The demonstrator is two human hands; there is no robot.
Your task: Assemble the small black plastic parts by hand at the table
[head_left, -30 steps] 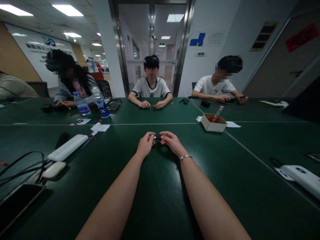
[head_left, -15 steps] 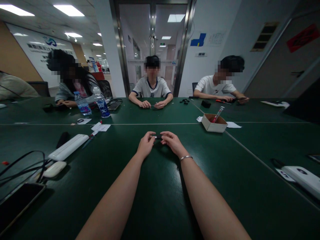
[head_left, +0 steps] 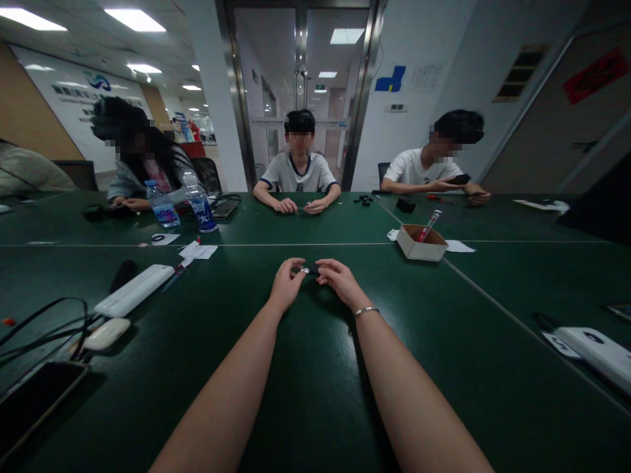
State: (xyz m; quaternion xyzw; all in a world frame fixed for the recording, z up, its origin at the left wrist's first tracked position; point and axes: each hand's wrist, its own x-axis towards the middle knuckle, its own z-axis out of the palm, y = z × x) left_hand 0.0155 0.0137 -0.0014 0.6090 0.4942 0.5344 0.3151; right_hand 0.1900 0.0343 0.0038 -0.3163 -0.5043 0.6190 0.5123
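Between my two hands is a small dark bar-shaped object (head_left: 312,270) with a silvery part at its left end, too small to name. My left hand (head_left: 287,282) pinches the silvery end with its fingertips. On the black end are the curled thumb and fingers of my right hand (head_left: 339,281), which has a silver bracelet (head_left: 367,311) at the wrist. Both hands are held over the green table (head_left: 315,368), and my fingers hide part of the object.
An open cardboard box (head_left: 421,249) with a red-and-clear tool stands ahead to the right. Two bottles (head_left: 201,209), a white power bank (head_left: 134,290), cables and a phone (head_left: 44,401) are on the left. Another white device (head_left: 599,351) lies right. Several people sit across the table.
A little more of the silvery part shows between my fingers; my hands otherwise stay in place. The person at the far right has raised a hand with a dark object.
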